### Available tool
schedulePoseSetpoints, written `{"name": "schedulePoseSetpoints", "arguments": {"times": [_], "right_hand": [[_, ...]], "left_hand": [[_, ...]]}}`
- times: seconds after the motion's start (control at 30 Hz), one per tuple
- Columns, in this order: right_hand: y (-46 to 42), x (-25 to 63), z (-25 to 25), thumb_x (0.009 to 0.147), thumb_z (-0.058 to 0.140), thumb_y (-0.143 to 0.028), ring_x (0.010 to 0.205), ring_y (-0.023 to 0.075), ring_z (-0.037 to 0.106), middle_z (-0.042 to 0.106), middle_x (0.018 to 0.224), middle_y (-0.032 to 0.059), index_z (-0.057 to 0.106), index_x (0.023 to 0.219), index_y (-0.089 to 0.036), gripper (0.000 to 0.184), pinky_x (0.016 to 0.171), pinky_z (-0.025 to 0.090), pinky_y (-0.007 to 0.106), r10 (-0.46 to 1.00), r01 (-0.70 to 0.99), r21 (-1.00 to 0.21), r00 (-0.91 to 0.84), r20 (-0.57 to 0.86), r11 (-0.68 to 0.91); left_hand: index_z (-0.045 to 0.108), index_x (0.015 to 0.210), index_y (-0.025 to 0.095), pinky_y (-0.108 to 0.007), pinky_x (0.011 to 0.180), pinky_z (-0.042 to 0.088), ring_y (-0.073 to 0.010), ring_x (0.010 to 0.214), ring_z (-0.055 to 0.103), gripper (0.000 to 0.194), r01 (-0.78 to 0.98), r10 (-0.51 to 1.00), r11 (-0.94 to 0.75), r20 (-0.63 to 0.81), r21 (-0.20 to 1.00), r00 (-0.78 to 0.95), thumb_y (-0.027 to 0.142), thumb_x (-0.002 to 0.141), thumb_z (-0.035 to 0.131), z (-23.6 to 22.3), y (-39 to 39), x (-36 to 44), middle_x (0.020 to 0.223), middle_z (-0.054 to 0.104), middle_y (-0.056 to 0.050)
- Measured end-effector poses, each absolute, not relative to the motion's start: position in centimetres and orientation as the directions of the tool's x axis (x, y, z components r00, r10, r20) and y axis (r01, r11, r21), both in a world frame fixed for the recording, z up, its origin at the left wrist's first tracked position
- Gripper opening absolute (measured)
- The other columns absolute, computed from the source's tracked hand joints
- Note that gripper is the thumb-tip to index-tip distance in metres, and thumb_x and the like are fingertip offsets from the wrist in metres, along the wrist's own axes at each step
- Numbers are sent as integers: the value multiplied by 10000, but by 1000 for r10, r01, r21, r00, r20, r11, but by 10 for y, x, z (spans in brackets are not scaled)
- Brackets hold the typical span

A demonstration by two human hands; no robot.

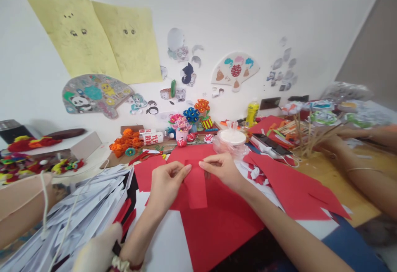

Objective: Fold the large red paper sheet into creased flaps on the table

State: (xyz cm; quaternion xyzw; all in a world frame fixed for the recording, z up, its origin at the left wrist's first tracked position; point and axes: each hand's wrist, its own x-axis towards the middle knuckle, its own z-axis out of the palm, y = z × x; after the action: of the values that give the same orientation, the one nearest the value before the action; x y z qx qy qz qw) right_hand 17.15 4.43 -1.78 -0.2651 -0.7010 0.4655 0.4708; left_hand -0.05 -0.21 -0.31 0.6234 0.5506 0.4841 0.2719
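A strip of red paper (197,189) hangs between my two hands, above larger red sheets (220,226) on the table. My left hand (167,181) pinches its upper left edge between thumb and fingers. On the other side, my right hand (221,168) grips the upper right edge with thumb and forefinger. White paper (169,239) shows beneath the red sheets, below my left wrist. Red-handled scissors (125,218) lie left of my left forearm, partly hidden.
Folded white paper strips (89,210) are heaped at left. A white-lidded tub (231,137) in a plastic bag stands behind my right hand. Orange craft flowers (125,143) and a yellow bottle (252,113) line the wall. At right, another person's arms (353,160) reach among sticks (307,139).
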Motion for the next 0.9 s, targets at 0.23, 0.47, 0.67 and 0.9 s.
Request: {"name": "schedulePoseSetpoints", "arguments": {"times": [0.23,0.47,0.67,0.9], "right_hand": [[48,172,-22,762,598,-418,502,115,520,566,515,-5,617,605,-147,313,512,418,237,830,-66,-903,-371,416,424],[48,172,-22,751,611,-395,499,111,518,573,527,-6,616,629,-147,276,501,421,226,854,-80,-900,-290,432,428],[51,174,-21,765,596,-388,495,116,515,563,504,-3,586,567,-158,303,505,421,230,849,-86,-887,-259,460,454],[55,175,-24,758,601,-389,499,120,518,559,504,-9,593,591,-160,283,505,418,233,868,-92,-894,-213,449,439]], "left_hand": [[459,502,175,-205,464,256,-83,465,336,400,413,981,-195,179,889,77,488,728,565,-3,-1,1,476,382,56],[353,488,177,-203,465,200,-74,486,258,436,556,959,-252,281,792,34,471,751,538,-8,0,1,493,268,67],[458,542,162,-200,483,255,-83,502,337,387,533,972,-233,215,813,96,478,757,523,-10,1,-1,504,376,51],[447,556,171,-203,487,264,-88,508,351,376,528,974,-224,170,819,149,482,757,515,-13,2,1,517,381,54]]}}
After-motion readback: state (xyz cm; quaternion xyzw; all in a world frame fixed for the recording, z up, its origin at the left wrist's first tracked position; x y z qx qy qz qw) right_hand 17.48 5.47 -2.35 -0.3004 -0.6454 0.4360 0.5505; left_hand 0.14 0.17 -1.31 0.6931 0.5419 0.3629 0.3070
